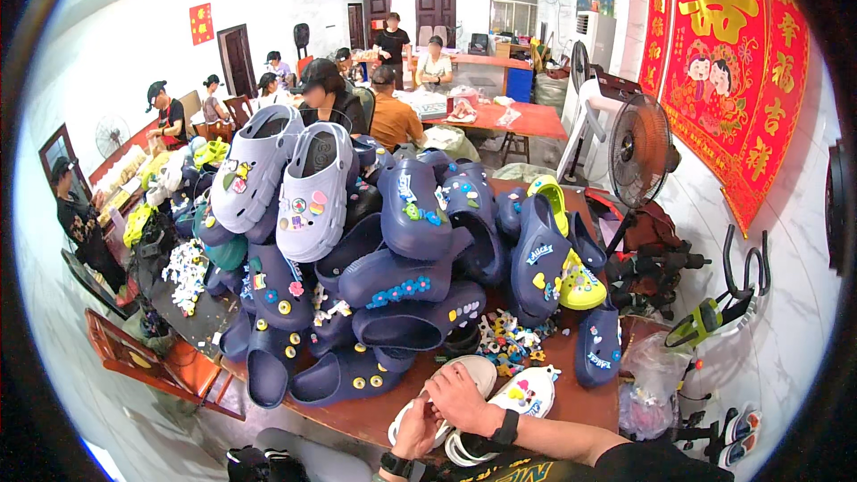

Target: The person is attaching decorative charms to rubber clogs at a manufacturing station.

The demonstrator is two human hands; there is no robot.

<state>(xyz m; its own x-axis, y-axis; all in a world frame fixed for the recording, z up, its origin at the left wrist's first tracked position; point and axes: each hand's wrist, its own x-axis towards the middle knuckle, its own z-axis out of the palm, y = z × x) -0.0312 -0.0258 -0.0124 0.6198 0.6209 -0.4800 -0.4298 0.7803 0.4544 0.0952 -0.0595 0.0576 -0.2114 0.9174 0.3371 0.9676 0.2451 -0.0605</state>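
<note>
At the near edge of the table, a cream-white clog (479,369) is between my two hands. My right hand (458,398) lies over its upper with the fingers bent and closed around it. My left hand (416,429) grips the same clog from the near left, its fingertips close to the right hand's. Any small part under my fingers is hidden. Right beside it rests a second white clog (535,390) with colourful charms on its upper. Loose shoe charms (511,342) lie in a small heap just beyond.
A tall pile of navy clogs (402,281) fills the table's middle, topped by two lavender clogs (314,192). A lime clog (582,281) lies at the right. A standing fan (638,150) is behind it. A wooden chair (161,361) stands left. Several people sit at far tables.
</note>
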